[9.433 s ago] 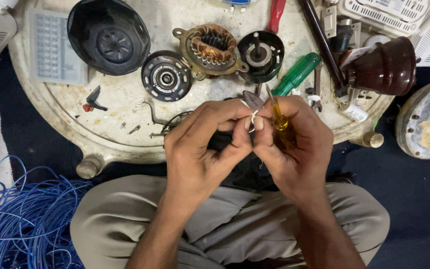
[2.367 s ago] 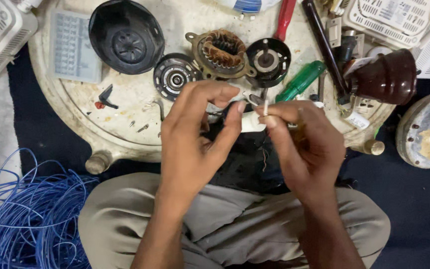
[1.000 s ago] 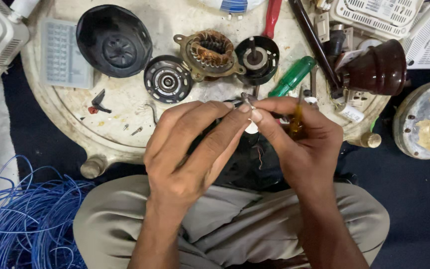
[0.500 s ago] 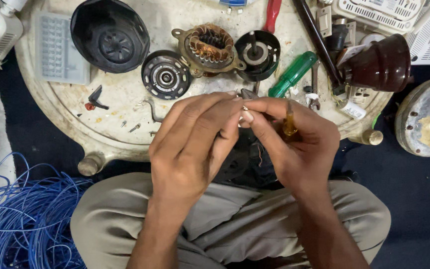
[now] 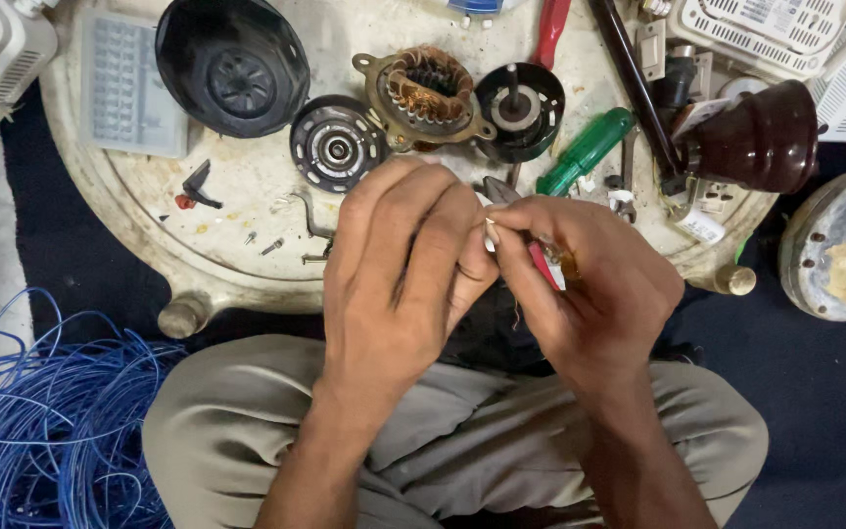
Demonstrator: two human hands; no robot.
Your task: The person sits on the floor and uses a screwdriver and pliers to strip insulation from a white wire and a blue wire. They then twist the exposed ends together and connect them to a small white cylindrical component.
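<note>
Pinching a small pale part [image 5: 491,235] between left hand [image 5: 399,279] and right hand [image 5: 589,294], both clamped on it, above the round white tray's [image 5: 247,279] near edge. We judge steady fingertips and small twists serve best; amber-handled tool [image 5: 565,264] stays tucked.

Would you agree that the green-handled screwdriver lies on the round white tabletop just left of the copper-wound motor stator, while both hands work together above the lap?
Not quite: in the head view the green-handled screwdriver lies right of the copper-wound motor stator, not left. It does rest on the round white tabletop, and the left hand and right hand work together above the lap.
</note>
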